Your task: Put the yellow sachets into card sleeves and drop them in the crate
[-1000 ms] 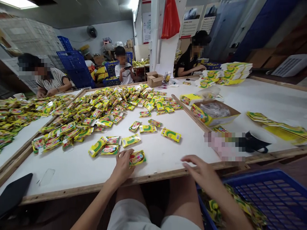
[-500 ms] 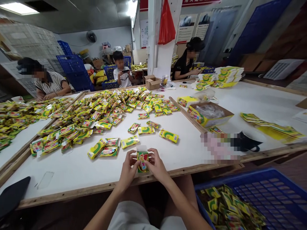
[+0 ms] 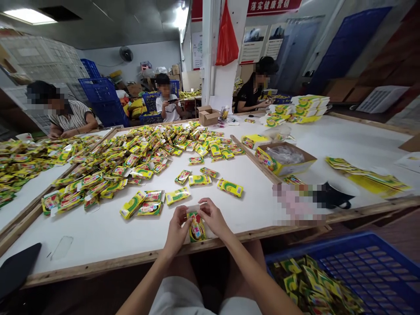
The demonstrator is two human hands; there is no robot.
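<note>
My left hand [image 3: 177,231] and my right hand [image 3: 213,217] both pinch one small yellow and green packet [image 3: 196,228] over the near edge of the white table [image 3: 105,229]. The fingers grip its top white flap, and the packet hangs upright between them. Just beyond my hands lie loose packets of the same kind [image 3: 177,195], and further back spreads a large heap of packets [image 3: 138,151].
A blue plastic crate [image 3: 367,267] holding several packets stands at my lower right. An open cardboard box [image 3: 285,158] and a black object [image 3: 331,195] rest on the right table. Three other people sit at the far side. A dark flat thing [image 3: 18,267] lies at the left edge.
My left hand lifted a packet off the table, my right hand came in from the right, and both now hold it upright by its top flap.
</note>
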